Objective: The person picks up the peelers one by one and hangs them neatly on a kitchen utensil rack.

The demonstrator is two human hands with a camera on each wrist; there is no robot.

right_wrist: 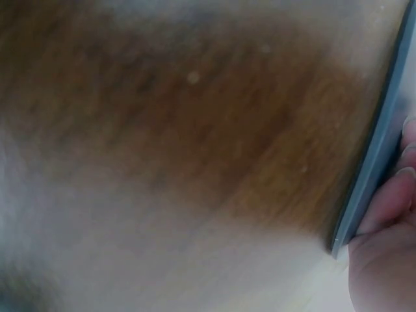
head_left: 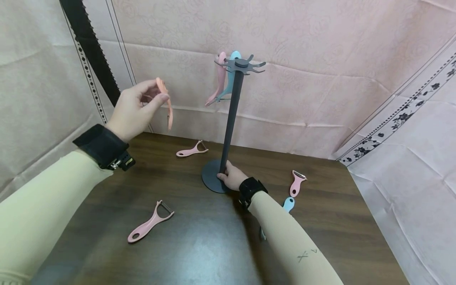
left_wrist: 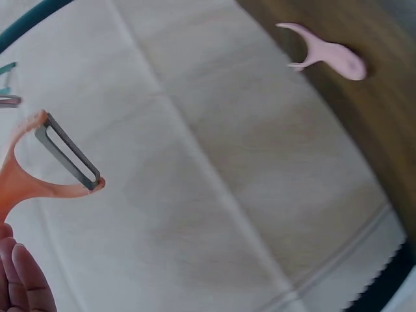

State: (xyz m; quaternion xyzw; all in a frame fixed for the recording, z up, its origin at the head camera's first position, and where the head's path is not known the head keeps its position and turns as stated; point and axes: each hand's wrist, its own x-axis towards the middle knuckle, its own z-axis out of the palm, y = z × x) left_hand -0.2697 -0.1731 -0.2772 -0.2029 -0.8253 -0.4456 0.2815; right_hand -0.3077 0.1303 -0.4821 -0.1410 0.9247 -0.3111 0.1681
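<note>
My left hand point(head_left: 137, 109) is raised at the left and pinches an orange-pink peeler point(head_left: 167, 103) by its handle; the blade end point(left_wrist: 68, 156) shows in the left wrist view. A dark grey stand point(head_left: 231, 114) rises from a round base point(head_left: 211, 178) on the brown table point(head_left: 199, 245). At the foot of its pole my right hand point(head_left: 231, 176) grips the stand, and its fingers point(right_wrist: 390, 195) curl against the grey pole point(right_wrist: 380, 136). A pink peeler point(head_left: 218, 81) and a blue peeler point(head_left: 229, 77) hang from the hooks at the top.
Loose pink peelers lie on the table: one at front left point(head_left: 149, 222), one behind the base point(head_left: 192, 150), one to the right point(head_left: 297, 183). A blue peeler point(head_left: 287, 204) lies partly behind my right forearm. Pink cloth covers the walls behind and to the right.
</note>
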